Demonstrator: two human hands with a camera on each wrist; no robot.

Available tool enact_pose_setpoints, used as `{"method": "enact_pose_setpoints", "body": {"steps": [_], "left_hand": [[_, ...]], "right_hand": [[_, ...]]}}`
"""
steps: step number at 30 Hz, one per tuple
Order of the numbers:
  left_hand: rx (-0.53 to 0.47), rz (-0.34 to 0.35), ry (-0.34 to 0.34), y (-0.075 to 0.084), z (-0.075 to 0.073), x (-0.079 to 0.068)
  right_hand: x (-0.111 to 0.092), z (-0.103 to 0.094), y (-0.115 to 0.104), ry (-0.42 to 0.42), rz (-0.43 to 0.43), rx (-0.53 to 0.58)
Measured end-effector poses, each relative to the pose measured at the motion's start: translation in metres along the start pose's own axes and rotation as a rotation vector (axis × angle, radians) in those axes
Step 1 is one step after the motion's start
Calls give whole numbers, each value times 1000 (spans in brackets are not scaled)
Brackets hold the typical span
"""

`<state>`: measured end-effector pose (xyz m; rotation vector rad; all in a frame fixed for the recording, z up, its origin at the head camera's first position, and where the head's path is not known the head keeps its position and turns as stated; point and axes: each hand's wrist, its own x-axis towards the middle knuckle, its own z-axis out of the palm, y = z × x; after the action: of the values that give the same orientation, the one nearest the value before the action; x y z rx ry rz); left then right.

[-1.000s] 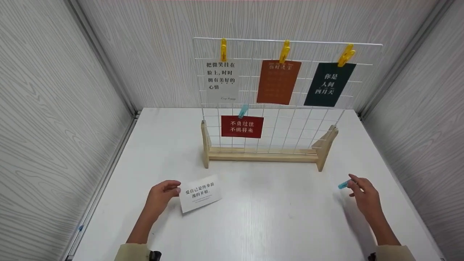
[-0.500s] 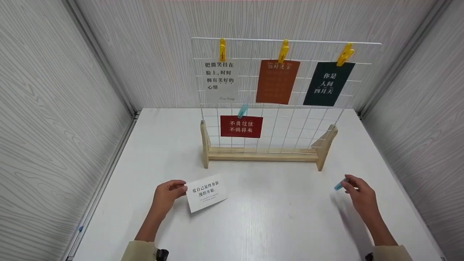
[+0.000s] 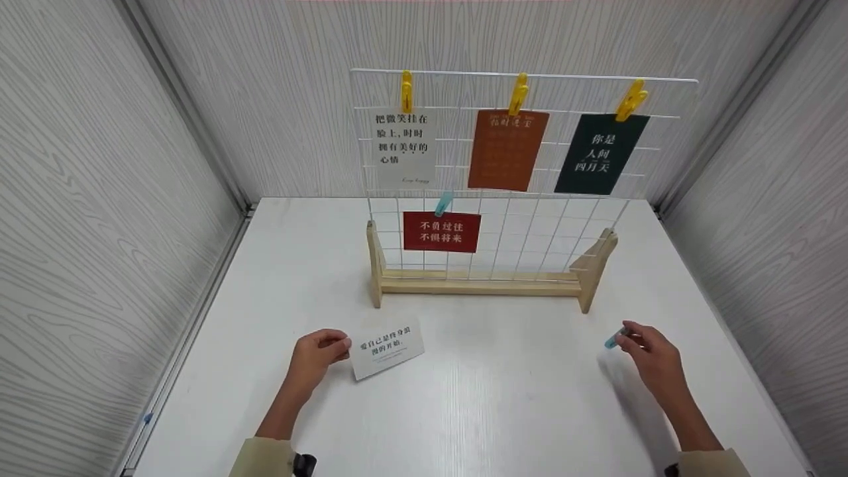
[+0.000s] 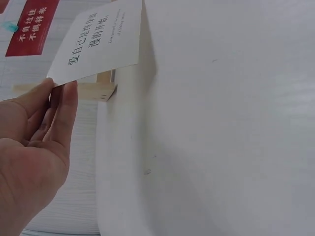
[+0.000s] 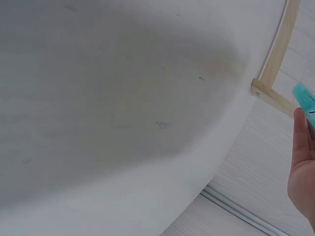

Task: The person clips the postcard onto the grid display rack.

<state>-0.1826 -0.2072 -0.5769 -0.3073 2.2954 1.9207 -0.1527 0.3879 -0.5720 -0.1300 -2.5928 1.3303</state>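
Note:
My left hand (image 3: 319, 354) pinches the left edge of a white card (image 3: 388, 350) printed with black characters. In the left wrist view the thumb and fingertips meet at one corner of the card, which is raised over the table with a shadow beneath. Toward the right side, my right hand (image 3: 654, 358) holds a light blue clip (image 3: 615, 338) between thumb and fingers. The right wrist view shows only part of this hand, with the clip (image 5: 305, 101) at its fingertips. Both hands are in front of a white wire grid rack (image 3: 523, 228).
Yellow clips (image 3: 519, 95) hold a white card (image 3: 405, 151), an orange card (image 3: 508, 151) and a dark green card (image 3: 601, 154) on the grid. Lower left hangs a red card (image 3: 441, 232) under a blue clip (image 3: 443, 204). The rack has a wooden base (image 3: 480, 286).
My left hand has moved right with the white card, toward the rack's front. My right hand has shifted slightly left with the blue clip. The rack and its hanging cards stay in place.

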Motion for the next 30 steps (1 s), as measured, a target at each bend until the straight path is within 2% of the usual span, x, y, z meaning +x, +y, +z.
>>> {"method": "enact_pose_setpoints", "body": {"steps": [6,15,23,30], "left_hand": [[-20,10,-27,-2,7,1],[1,60,-49,-1,16,5],[-26,84,-73,3,32,10],[-36,95,-97,7,50,16]], "right_hand": [[-1,1,-1,-34,-51,-30],[-1,3,-1,-75,-91,-75],[2,3,-5,-83,-22,-67],[4,5,-13,-93,14,-8]]}}
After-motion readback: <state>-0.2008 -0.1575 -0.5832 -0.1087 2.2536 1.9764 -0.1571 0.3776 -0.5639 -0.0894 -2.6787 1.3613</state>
